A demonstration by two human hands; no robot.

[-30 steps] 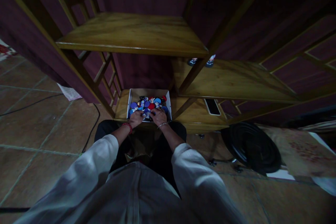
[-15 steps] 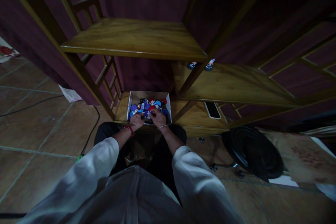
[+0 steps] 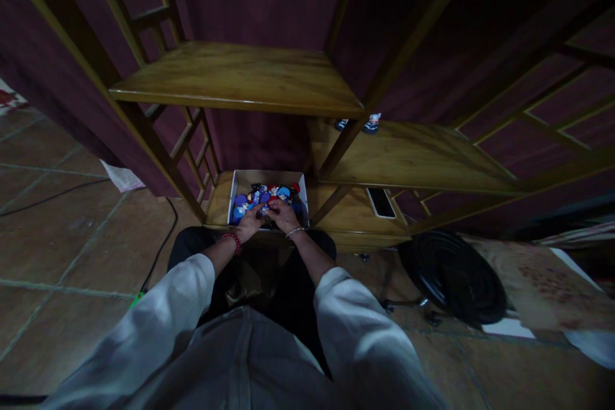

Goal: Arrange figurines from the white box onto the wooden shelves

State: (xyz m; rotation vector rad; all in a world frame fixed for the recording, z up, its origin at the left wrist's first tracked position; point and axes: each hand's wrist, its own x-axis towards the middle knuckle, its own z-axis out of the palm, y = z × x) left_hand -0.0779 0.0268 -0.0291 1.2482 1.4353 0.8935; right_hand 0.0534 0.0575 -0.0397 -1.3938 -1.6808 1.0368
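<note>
Well, white-rimmed box is sitting on lower shelf at 12 o'clock from my lap, its walls hemming in jumbled, bright-capped little figures. Lattice side is bounding my 10 o'clock, wooden post my 2; upper shelf is overhanging beyond. Open room is lying over box's near edge. Left hand is resting at box's 7 o'clock, right hand at 5, backs up. Fingers are pointing inward, bent, tips close together above figures; cannot tell whether they're gripping one.
</note>
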